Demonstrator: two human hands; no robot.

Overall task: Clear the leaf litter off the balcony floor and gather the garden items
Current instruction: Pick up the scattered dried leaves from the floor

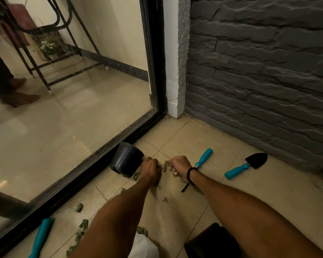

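Note:
Both my hands reach to the tiled balcony floor. My left hand is curled over green leaves beside a black plastic pot lying on its side. My right hand grips a small clump of dry leaves between its fingers. More leaf litter lies scattered near my left forearm. A teal-handled rake tool lies partly under my right wrist, its black prongs showing below. A teal-handled black trowel lies to the right. Another teal handle lies at the lower left.
A glass sliding door with a black frame runs along the left. A grey stone wall closes the right side. A second dark pot and something white sit at the bottom edge. A person's feet show behind the glass.

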